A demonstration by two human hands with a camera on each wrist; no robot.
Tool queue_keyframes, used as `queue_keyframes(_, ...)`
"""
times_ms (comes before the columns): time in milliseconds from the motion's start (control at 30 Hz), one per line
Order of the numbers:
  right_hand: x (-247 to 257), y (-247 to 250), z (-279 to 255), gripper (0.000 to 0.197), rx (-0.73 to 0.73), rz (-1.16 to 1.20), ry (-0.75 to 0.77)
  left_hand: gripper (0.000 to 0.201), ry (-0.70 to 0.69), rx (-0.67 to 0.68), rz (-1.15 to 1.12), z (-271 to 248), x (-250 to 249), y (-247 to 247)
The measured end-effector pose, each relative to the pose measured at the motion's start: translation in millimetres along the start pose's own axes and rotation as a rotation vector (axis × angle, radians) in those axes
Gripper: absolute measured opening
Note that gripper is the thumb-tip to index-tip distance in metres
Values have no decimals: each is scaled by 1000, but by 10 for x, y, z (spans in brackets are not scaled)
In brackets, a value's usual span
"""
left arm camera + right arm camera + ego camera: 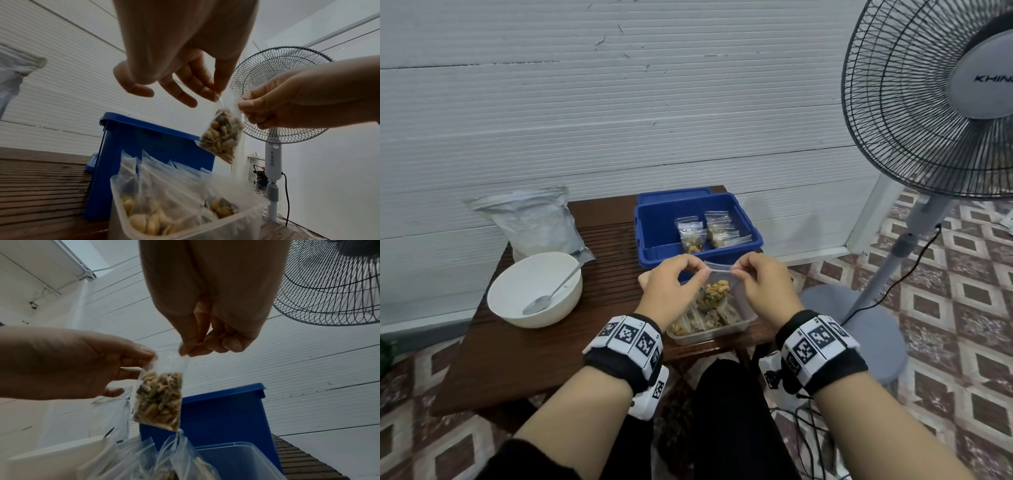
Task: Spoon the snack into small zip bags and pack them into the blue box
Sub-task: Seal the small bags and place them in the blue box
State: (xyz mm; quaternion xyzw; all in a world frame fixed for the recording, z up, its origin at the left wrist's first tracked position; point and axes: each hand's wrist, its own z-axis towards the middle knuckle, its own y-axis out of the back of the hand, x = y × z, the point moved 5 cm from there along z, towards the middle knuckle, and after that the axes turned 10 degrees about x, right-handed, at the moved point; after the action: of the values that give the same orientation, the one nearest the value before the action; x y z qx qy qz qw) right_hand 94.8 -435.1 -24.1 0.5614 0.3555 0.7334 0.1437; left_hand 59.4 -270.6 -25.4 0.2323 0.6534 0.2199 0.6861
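A: Count?

B: Two hands, one small zip bag (717, 289) in the air, centre of the head view. Left hand (671, 291) pinches its top left corner, right hand (767, 287) pinches the top right corner. Grip on both sides is narrow: thumb against fingertip on the clear strip. The other fingers of the left hand (174, 91) hang loose, those of the right (232, 342) are curled in.

A: Bag orientation?

B: Long axis near vertical, mouth edge up and stretched level between the hands, filled end down. Thin clear film, lower half packed with tan and greenish nuts. It hangs above the clear tub (726, 330), below the blue box (654, 233) in frame.

A: Rest of the desk?

B: One blue box, hard plastic, rectangular, upper centre; at least two filled bags (691, 236) lying in it on the right side, exact count unclear. One clear tub, translucent, rectangular, holding several more filled bags, too overlapped to count. One white round bowl (517, 301) at left with one metal spoon (551, 294) inside. One crinkled white pouch (534, 222) behind the bowl. Desk (602, 246) is dark slatted wood.

A: Off the desk?

B: One pedestal fan (928, 102), wire grille, right edge.
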Motion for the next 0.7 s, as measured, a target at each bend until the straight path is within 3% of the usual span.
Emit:
queue_keyframes(167,-39,-50,8,6,19,72,45,11,-44,4,-6,5,-12,22)
queue_keyframes(700,70,-14,65,13,174,56,64,15,-22,-22,4,16,13,37)
